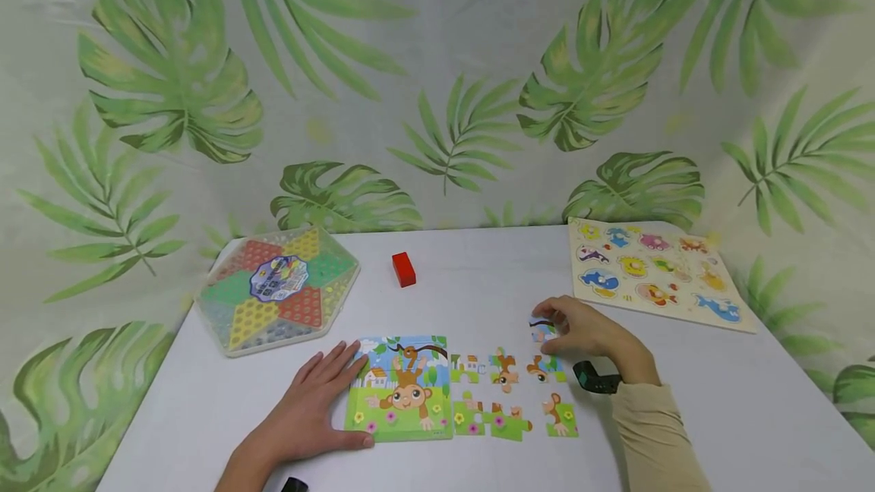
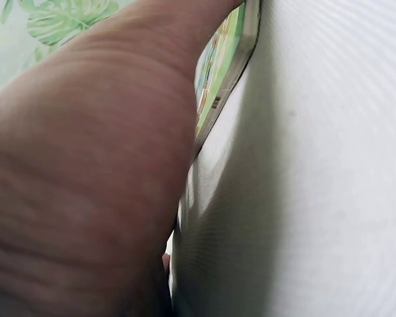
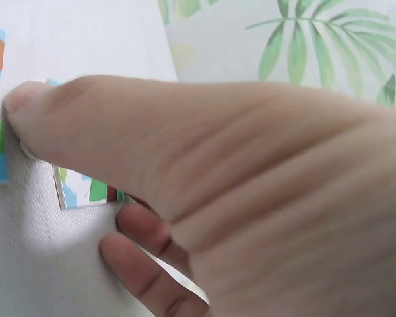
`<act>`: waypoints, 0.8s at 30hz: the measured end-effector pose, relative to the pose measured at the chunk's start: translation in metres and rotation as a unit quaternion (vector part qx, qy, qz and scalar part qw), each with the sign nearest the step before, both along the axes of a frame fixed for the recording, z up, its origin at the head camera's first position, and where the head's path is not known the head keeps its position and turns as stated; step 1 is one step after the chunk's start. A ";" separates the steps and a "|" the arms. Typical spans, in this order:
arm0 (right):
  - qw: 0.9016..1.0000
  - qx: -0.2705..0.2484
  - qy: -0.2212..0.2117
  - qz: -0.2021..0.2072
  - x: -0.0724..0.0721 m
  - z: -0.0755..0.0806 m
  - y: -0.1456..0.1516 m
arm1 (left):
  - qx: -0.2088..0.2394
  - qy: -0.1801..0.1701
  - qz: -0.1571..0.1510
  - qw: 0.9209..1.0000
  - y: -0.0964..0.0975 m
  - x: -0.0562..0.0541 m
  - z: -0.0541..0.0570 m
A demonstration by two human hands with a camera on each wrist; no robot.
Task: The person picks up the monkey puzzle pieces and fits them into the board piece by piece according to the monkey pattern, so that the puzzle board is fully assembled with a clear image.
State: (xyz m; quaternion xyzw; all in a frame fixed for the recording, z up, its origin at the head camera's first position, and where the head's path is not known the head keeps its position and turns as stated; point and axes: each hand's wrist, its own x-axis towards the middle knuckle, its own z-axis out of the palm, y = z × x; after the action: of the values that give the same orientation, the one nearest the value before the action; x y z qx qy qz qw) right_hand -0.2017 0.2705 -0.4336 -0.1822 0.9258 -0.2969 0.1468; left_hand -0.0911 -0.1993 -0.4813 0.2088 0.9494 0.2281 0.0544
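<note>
Across the back, a pale curtain printed with green leaves; before it, a white table. At far left, a hexagonal game board in red, yellow and green sections. At far right, a pale peg board with colourful sea-animal shapes, lying flat. Near the front, a bit left of centre, the monkey picture board, also flat, with a monkey upside down below a branch. Along its left side, the left hand, spread wide, with fingertips at the upper left corner and thumb at the lower left. Well to the right, the right hand, curled narrow around a puzzle piece, fingers on the far side and thumb on the near side. On the right wrist, a black device. Just right of the picture board, loose puzzle pieces in two rough rows, the gripped one just above the upper row's right end. Farther back, well apart from both hands, a small red block.
</note>
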 end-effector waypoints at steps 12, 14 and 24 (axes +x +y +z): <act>1.000 -0.004 0.016 0.014 -0.001 -0.007 0.007 | 0.001 0.017 -0.003 1.000 -0.001 0.002 -0.001; 1.000 -0.001 0.016 0.010 -0.001 -0.007 0.007 | 0.000 0.018 -0.002 1.000 -0.001 0.002 -0.001; 1.000 -0.005 0.017 0.006 -0.001 -0.007 0.007 | 0.003 0.013 -0.002 1.000 0.000 0.002 0.000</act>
State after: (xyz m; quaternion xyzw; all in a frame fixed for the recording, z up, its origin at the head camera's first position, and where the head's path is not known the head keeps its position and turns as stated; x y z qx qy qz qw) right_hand -0.2023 0.2771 -0.4410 -0.1936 0.9256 -0.2975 0.1316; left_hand -0.0891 -0.1989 -0.4812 0.2140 0.9489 0.2282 0.0417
